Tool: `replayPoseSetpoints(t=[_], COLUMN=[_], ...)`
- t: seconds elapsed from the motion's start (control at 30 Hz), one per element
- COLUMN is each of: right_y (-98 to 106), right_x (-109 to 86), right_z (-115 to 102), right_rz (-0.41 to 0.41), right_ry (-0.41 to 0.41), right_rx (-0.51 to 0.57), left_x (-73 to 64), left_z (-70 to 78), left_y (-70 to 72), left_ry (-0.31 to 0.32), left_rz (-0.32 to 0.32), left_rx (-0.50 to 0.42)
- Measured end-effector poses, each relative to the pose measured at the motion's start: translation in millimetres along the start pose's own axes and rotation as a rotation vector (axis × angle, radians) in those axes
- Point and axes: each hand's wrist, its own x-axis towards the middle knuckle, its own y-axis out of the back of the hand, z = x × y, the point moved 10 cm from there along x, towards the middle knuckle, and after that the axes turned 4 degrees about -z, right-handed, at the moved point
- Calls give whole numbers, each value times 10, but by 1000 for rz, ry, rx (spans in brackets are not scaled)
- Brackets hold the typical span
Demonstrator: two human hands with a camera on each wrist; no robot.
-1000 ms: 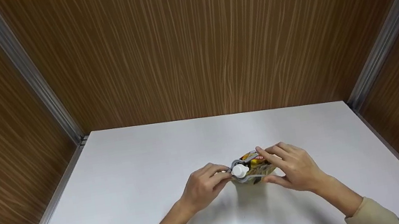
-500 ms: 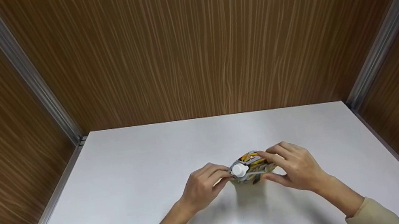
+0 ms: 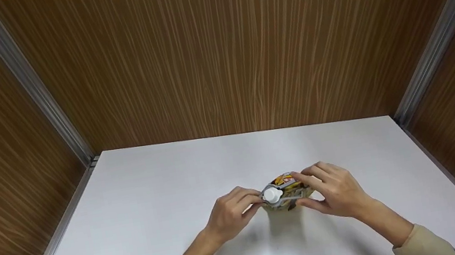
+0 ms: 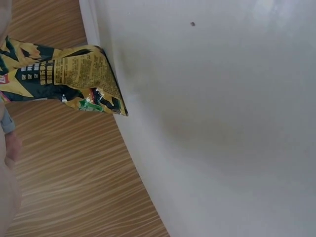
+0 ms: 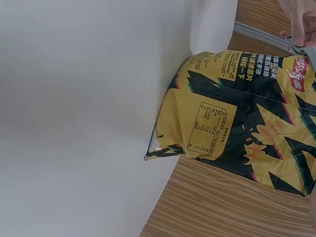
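We see a yellow-and-black bag (image 5: 237, 113) standing on its base on the white table (image 3: 171, 173). Our left hand (image 3: 231, 213) pinches a grey clip (image 3: 291, 198) at the end beside its white cap (image 3: 272, 195). Our right hand (image 3: 333, 187), thumb and fingers partly spread, holds the bag's opposite side; whether it also touches the clip's 2 arms, we cannot quite tell.

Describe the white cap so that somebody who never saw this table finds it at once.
Over the white table, the left hand and right hand are at a yellow-and-black bag. At its top, between the hands, is a grey clip. The white cap, near the left hand, is round and plain, unlike the long clip and patterned bag.
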Motion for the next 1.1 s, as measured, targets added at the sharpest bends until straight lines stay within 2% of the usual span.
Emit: replayPoseSetpoints(t=[0.53, 1.1], right_y=[-89, -35], right_x=[-41, -10], right_z=[-21, -7], right_rz=[-62, -26], right_ry=[-7, -9], right_rx=[-12, 43], left_x=[-24, 2], left_z=[-4, 7], left_y=[-30, -14], left_ry=[15, 8], left_rz=[-18, -11], left_rx=[-10, -15])
